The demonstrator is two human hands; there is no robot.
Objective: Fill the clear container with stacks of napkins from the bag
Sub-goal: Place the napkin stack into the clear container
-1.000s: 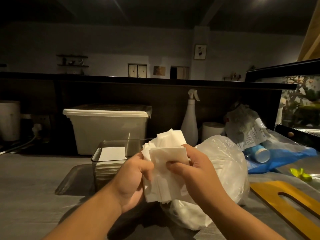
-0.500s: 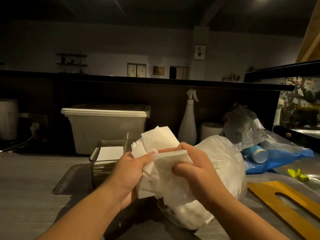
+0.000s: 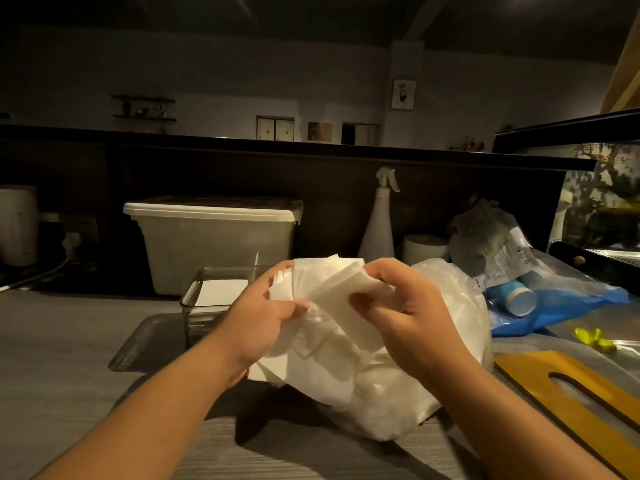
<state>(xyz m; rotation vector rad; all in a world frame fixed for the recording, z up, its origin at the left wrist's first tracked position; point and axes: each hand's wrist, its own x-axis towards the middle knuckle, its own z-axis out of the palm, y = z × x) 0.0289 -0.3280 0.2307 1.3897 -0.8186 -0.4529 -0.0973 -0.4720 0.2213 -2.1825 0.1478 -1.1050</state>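
Over grey wood-grain counter [image 3: 62, 358], left hand [image 3: 258, 322] and right hand [image 3: 412, 317] clamp curled fingers on loose white paper napkins [image 3: 329, 292] before clear rectangular plastic container [image 3: 194, 303] and translucent white plastic bag [image 3: 460, 306].

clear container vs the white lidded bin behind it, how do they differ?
The small clear rectangular container is open-topped; the milky white plastic bin has its lid on. The container looks smaller and lower than the bin. White napkins show inside the container; the bin's contents cannot be made out. Both are rectangular and stand on the grey counter.
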